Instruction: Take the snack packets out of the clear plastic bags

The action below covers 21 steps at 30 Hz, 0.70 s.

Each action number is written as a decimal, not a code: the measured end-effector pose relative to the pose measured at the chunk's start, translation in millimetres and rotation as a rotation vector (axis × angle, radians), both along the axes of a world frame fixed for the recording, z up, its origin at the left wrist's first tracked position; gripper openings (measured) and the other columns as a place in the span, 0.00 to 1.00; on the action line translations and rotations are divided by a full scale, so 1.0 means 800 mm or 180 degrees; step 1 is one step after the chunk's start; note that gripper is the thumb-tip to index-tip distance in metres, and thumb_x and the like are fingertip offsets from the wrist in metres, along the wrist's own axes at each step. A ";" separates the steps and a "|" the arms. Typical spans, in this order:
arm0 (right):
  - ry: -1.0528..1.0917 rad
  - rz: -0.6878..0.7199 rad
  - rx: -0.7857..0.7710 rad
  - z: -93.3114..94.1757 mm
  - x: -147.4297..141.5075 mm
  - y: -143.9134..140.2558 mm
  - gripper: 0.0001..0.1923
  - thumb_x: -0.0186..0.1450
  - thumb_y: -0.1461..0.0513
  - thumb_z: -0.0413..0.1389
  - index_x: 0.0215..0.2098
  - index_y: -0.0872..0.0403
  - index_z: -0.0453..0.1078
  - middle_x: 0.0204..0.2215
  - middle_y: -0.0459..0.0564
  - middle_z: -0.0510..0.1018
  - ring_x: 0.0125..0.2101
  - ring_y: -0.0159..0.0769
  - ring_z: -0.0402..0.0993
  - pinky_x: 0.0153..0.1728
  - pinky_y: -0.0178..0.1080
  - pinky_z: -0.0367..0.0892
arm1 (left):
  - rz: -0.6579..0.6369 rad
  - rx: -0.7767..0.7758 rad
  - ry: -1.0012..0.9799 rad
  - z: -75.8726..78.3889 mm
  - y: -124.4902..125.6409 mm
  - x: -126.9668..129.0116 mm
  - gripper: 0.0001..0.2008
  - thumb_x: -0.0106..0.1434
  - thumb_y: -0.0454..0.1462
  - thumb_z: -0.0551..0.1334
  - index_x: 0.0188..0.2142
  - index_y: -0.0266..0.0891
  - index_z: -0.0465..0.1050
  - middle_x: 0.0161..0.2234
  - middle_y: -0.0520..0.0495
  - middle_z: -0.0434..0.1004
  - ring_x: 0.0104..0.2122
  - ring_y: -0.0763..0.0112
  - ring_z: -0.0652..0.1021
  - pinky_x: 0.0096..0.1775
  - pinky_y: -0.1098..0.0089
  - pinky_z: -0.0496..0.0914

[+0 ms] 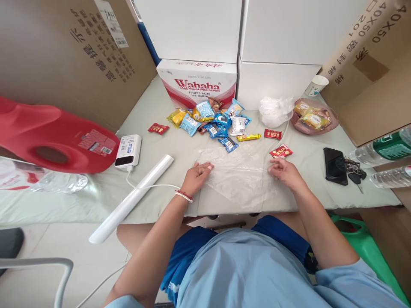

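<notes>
A clear plastic bag lies spread flat on the table in front of me, with creases running across it. My left hand rests at the bag's left edge, fingers stretched out over the film. At the opposite edge is my right hand, its fingers loosely bent and apart, the tips by the film. Just beyond the bag lies a pile of wrapped snacks in blue, yellow and white. A red snack packet lies right above my right hand, and another red packet is farther back.
Behind the snacks stands a Wahaha carton. A white crumpled plastic bag and a pink bowl of snacks are at the back right. A phone lies right; a power bank, a white tube and a red jug are left.
</notes>
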State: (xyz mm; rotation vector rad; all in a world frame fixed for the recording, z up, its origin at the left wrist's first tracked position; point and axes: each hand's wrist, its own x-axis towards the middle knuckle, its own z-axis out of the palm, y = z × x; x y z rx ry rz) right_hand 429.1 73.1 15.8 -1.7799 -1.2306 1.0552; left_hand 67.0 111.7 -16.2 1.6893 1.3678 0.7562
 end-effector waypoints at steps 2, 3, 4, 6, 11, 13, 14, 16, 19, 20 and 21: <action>-0.0786 -0.0356 0.0667 0.007 -0.008 -0.009 0.17 0.60 0.53 0.62 0.42 0.53 0.74 0.36 0.50 0.78 0.31 0.36 0.73 0.35 0.41 0.70 | -0.0017 -0.0076 -0.0194 -0.002 0.002 -0.004 0.26 0.65 0.54 0.58 0.17 0.45 0.55 0.49 0.41 0.85 0.60 0.53 0.77 0.71 0.47 0.49; -0.0980 -0.0359 0.0939 0.012 -0.020 -0.016 0.15 0.63 0.52 0.60 0.41 0.53 0.75 0.37 0.51 0.79 0.33 0.37 0.74 0.38 0.42 0.71 | -0.0044 -0.0112 -0.0267 -0.003 0.004 -0.006 0.26 0.64 0.55 0.60 0.17 0.45 0.56 0.49 0.41 0.85 0.60 0.52 0.76 0.71 0.47 0.48; -0.1017 -0.0182 0.1081 0.018 -0.038 -0.024 0.15 0.67 0.50 0.56 0.42 0.52 0.75 0.38 0.51 0.79 0.34 0.38 0.74 0.40 0.41 0.70 | -0.0062 -0.0149 -0.0327 -0.003 0.005 -0.008 0.26 0.63 0.56 0.61 0.16 0.45 0.58 0.49 0.41 0.85 0.60 0.52 0.76 0.71 0.48 0.48; -0.0864 0.0618 0.0926 0.027 -0.085 -0.042 0.19 0.72 0.48 0.51 0.44 0.52 0.76 0.36 0.50 0.80 0.35 0.38 0.76 0.39 0.40 0.70 | -0.0052 -0.0211 -0.0412 -0.002 0.007 -0.010 0.26 0.61 0.56 0.61 0.16 0.45 0.62 0.48 0.41 0.85 0.60 0.52 0.76 0.71 0.49 0.48; -0.1766 0.2634 0.0291 0.025 -0.201 -0.083 0.24 0.71 0.47 0.56 0.59 0.51 0.72 0.44 0.53 0.81 0.40 0.42 0.79 0.39 0.40 0.69 | 0.0069 -0.0128 -0.0134 0.004 0.007 -0.007 0.22 0.64 0.55 0.58 0.22 0.44 0.71 0.48 0.42 0.85 0.57 0.54 0.78 0.66 0.53 0.62; -0.2183 0.2982 0.0294 0.020 -0.225 -0.095 0.24 0.73 0.51 0.53 0.64 0.50 0.67 0.49 0.56 0.79 0.41 0.44 0.80 0.38 0.40 0.70 | 0.0199 -0.0028 0.0057 0.009 0.002 -0.001 0.19 0.65 0.52 0.57 0.28 0.43 0.76 0.51 0.42 0.84 0.58 0.54 0.78 0.64 0.53 0.64; -0.2309 0.3074 0.0303 0.019 -0.232 -0.098 0.23 0.74 0.53 0.51 0.65 0.49 0.65 0.50 0.56 0.78 0.41 0.44 0.80 0.37 0.40 0.70 | 0.0272 0.0075 0.0220 0.012 -0.003 0.003 0.17 0.65 0.50 0.57 0.33 0.42 0.78 0.52 0.41 0.83 0.59 0.53 0.77 0.65 0.51 0.62; -0.2430 0.3135 0.0315 0.017 -0.237 -0.103 0.23 0.75 0.55 0.49 0.66 0.49 0.62 0.50 0.57 0.77 0.39 0.44 0.80 0.36 0.41 0.70 | 0.0346 0.0368 0.0750 0.016 -0.013 0.010 0.15 0.67 0.45 0.56 0.41 0.42 0.80 0.54 0.41 0.82 0.62 0.52 0.74 0.69 0.44 0.52; -0.2348 0.3165 0.0293 0.014 -0.233 -0.103 0.23 0.74 0.56 0.50 0.66 0.48 0.62 0.50 0.57 0.76 0.40 0.45 0.79 0.36 0.42 0.71 | 0.0244 0.0727 0.1704 0.018 -0.030 0.012 0.17 0.70 0.41 0.53 0.50 0.44 0.78 0.59 0.40 0.78 0.66 0.52 0.70 0.69 0.35 0.42; -0.2251 0.3193 0.0272 0.012 -0.230 -0.102 0.24 0.74 0.55 0.51 0.66 0.48 0.63 0.51 0.58 0.76 0.40 0.46 0.79 0.37 0.43 0.71 | 0.0183 0.0766 0.1892 0.016 -0.034 0.010 0.18 0.71 0.41 0.53 0.54 0.44 0.77 0.62 0.40 0.75 0.67 0.51 0.68 0.68 0.33 0.42; -0.2107 0.3230 0.0255 0.011 -0.226 -0.099 0.24 0.73 0.54 0.52 0.66 0.48 0.64 0.51 0.58 0.76 0.40 0.46 0.79 0.38 0.43 0.71 | 0.0120 0.0796 0.2029 0.014 -0.037 0.007 0.20 0.72 0.41 0.52 0.57 0.45 0.75 0.65 0.40 0.71 0.68 0.51 0.66 0.68 0.32 0.42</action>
